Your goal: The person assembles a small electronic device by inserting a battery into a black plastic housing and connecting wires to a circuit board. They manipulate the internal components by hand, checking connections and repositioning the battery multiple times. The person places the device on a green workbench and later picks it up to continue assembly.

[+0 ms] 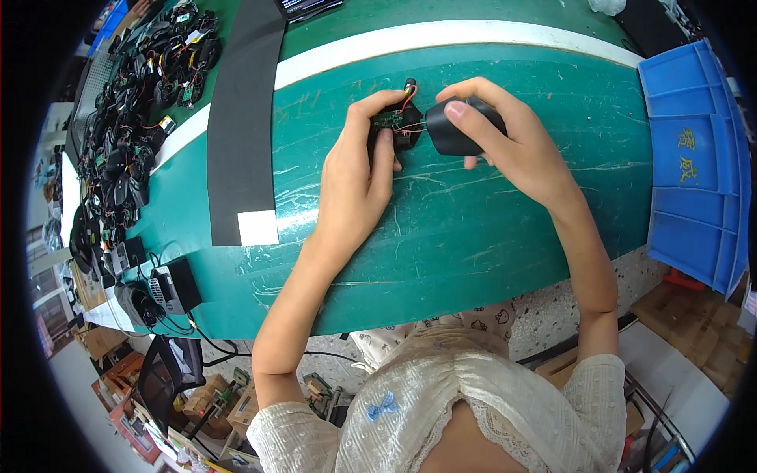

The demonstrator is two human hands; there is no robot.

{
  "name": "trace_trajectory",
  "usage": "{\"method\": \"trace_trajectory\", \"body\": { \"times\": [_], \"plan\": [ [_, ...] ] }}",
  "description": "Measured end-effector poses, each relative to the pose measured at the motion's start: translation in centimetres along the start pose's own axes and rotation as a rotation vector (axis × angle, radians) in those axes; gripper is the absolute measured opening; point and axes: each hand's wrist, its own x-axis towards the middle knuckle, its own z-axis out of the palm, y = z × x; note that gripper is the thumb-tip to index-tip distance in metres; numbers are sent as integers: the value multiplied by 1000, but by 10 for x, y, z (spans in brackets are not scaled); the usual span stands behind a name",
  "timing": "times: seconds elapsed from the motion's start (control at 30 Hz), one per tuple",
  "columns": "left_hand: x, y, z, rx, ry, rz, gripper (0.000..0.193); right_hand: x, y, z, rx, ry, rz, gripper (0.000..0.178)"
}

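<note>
My left hand [359,177] pinches a small green circuit board [389,119] set in a black base, with red and thin wires running off it. My right hand [505,138] grips a black rounded plastic shell [453,134] just right of the board; the wires link the two parts. Both are held low over the green mat [473,236] near the middle of the workbench.
A pile of several black wired assemblies [134,118] lies at the far left. A black strip [240,110] with a white tag runs down the mat. A blue plastic bin [694,158] stands at the right edge. Small black devices [165,288] sit at the front left corner.
</note>
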Motion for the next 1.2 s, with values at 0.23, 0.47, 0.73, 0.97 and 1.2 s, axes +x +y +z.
{"method": "trace_trajectory", "body": {
  "times": [0.23, 0.47, 0.73, 0.97, 1.2],
  "plan": [
    [1, -5, -2, -43, -56, -40, 34, 4, -3, -4, 126, 53, 37, 39],
    [0, -4, 1, 423, 209, 359, 37, 2, -6, -6, 299, 2, 109, 40],
    [-4, -4, 9, 371, 144, 462, 28, 1, -8, -8, 479, -59, 248, 44],
    [-4, 1, 5, 400, 156, 442, 31, 4, -1, -8, 565, -83, 311, 44],
    [-4, 0, 3, 392, 115, 406, 29, 3, -1, -4, 582, -64, 331, 46]
  ]
}}
